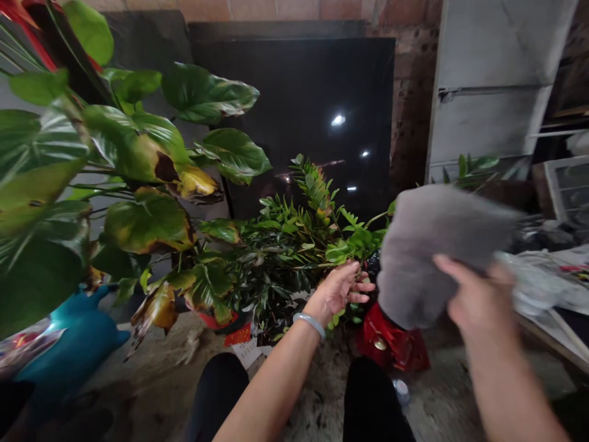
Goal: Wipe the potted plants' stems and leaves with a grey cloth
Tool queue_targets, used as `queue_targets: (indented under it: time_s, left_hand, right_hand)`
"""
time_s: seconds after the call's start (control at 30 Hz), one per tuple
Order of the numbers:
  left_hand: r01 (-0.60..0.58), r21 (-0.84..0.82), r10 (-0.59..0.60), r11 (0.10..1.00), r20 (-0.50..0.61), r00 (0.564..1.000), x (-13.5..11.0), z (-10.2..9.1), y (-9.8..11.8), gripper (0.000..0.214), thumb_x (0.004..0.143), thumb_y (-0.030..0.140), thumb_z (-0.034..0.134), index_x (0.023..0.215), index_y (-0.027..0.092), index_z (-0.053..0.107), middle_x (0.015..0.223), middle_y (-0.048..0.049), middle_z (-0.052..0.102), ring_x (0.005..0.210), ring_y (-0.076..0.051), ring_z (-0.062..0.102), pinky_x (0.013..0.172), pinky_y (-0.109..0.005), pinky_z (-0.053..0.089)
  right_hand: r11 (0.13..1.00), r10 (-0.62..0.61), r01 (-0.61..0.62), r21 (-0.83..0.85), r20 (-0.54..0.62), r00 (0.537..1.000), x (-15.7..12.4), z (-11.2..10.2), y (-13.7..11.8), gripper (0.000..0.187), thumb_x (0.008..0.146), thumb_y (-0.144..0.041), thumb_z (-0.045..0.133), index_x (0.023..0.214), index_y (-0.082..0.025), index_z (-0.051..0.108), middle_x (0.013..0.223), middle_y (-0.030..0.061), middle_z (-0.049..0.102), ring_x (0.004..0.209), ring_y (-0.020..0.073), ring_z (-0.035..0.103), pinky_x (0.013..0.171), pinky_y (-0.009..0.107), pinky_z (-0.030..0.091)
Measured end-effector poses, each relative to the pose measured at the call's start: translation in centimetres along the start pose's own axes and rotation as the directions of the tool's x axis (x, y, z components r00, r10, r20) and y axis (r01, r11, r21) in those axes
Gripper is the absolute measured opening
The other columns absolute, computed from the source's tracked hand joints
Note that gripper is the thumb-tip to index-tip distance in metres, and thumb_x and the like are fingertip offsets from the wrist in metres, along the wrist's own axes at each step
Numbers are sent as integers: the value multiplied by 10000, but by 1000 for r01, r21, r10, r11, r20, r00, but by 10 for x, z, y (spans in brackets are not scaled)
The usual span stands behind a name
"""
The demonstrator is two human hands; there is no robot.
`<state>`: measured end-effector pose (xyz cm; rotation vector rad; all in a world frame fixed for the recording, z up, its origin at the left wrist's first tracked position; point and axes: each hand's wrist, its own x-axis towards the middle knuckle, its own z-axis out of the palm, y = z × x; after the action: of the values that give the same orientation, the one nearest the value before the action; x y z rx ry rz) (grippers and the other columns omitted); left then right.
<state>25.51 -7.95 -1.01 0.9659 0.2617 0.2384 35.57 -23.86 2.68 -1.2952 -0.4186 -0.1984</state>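
Note:
In the head view a grey cloth (442,239) hangs from my right hand (483,301), which grips it and is smeared by motion. The cloth looks blurred at its right edge. My left hand (343,288), with a pale bangle on the wrist, reaches palm-up beside the green leafy plant (308,239). Its fingers are apart and hold nothing; I cannot tell whether they touch the leaves. Below the cloth sits a shiny red wrapping (396,344), partly covered by it.
A large plant with yellowing, browned leaves (147,221) fills the left side. Beneath it stands a blue rounded object (92,331). A dark glossy panel (304,110) leans against the brick wall. Clear plastic (538,288) lies at right. A small bottle cap-like item (401,390) rests on the floor.

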Motion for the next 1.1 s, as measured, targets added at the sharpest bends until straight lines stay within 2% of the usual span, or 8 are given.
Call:
queue_targets:
  time_s: [0.23, 0.43, 0.53, 0.6, 0.67, 0.77, 0.97, 1.1]
  left_hand:
    - [125, 452, 31, 883, -322, 946, -36, -52, -22, 308, 700, 131, 621, 1006, 126, 643, 614, 44, 644, 331, -38, 426, 349, -180, 261]
    - [145, 376, 64, 915, -490, 869, -55, -92, -39, 193, 633, 126, 649, 826, 138, 648, 616, 37, 647, 367, -43, 465, 361, -173, 279]
    - [108, 352, 73, 930, -465, 882, -56, -96, -43, 214, 592, 137, 679, 806, 137, 668, 646, 23, 662, 390, -52, 487, 364, -179, 280]
    - [80, 364, 100, 928, -451, 887, -58, -99, -44, 170, 568, 142, 701, 734, 137, 665, 606, 28, 643, 393, -57, 481, 368, -186, 275]
    - [32, 375, 150, 926, -445, 883, -61, -104, -44, 118, 549, 132, 707, 647, 141, 643, 543, 40, 607, 417, -67, 488, 391, -188, 297]
    - [15, 350, 156, 936, -456, 876, -66, -110, -42, 154, 537, 107, 686, 681, 147, 650, 562, 32, 645, 450, -84, 522, 419, -190, 329]
    - [44, 368, 131, 929, -438, 889, -69, -100, -41, 182, 579, 136, 656, 759, 149, 634, 664, -8, 704, 417, -81, 538, 375, -183, 302]
    - [32, 352, 138, 935, -447, 884, -72, -94, -38, 238, 592, 117, 638, 826, 154, 631, 666, 5, 707, 401, -68, 537, 372, -166, 320]
  right_hand:
    - [930, 360, -254, -267, 515, 778, -46, -21, 9, 258, 497, -318, 716, 727, -202, 728, 692, 29, 749, 681, 289, 700, 640, 380, 561]
    - [987, 147, -148, -57, -18, 989, -3, -19, -5, 377, 469, -357, 764, 830, -280, 687, 807, 19, 750, 743, 260, 673, 751, 404, 544]
    - [985, 119, -101, -143, 122, 985, -17, 24, 14, 343, 513, -378, 723, 821, -234, 679, 824, 51, 746, 784, 286, 666, 806, 439, 519]
    - [953, 212, -94, -289, 412, 886, -46, 40, 23, 288, 507, -302, 665, 774, -196, 696, 807, 80, 750, 771, 304, 673, 783, 442, 520]
    - [905, 320, 3, -425, 686, 654, -76, 33, 24, 268, 521, -246, 586, 748, -180, 712, 796, 81, 751, 800, 307, 677, 781, 420, 517]
    - [881, 412, 35, -471, 802, 434, -88, -6, 10, 293, 556, -237, 547, 777, -193, 734, 796, 49, 750, 828, 296, 678, 760, 379, 525]
    - [885, 87, 97, -456, 366, 927, -15, -23, -22, 288, 590, -424, 688, 832, -271, 722, 798, 38, 740, 788, 340, 673, 723, 453, 546]
    - [764, 14, 272, -586, 436, 900, -26, 36, -8, 300, 656, -249, 606, 928, -191, 721, 975, 115, 747, 943, 324, 679, 859, 433, 519]
